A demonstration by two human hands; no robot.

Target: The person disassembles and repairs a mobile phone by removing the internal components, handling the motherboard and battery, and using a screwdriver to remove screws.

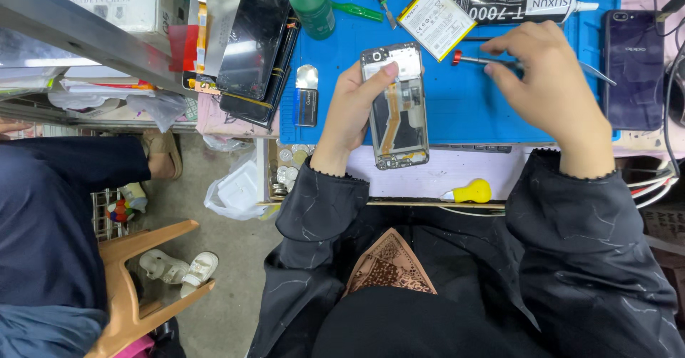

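your black sleeves (pixel 542 258) fill the bottom of the view, nearest the camera, reaching up to the bench. your left hand (pixel 351 112) is wrapped around the left edge of an opened phone frame (pixel 396 105), thumb pressed on its upper part, holding it upright over the near edge of the blue work mat (pixel 457 108); an orange flex strip runs down its middle. your right hand (pixel 546 80) sits just right of the frame, fingers curled together and pinching a slim screwdriver (pixel 492 60) with a red cap, which lies across the mat pointing left. a flat battery (pixel 436 18) and a black glue tube (pixel 521 3) lie beyond it. a green bottle (pixel 312 3) stands top left of the mat, a dark phone (pixel 633 69) lies at the right edge, and a yellow tool (pixel 471 191) rests near your right sleeve.
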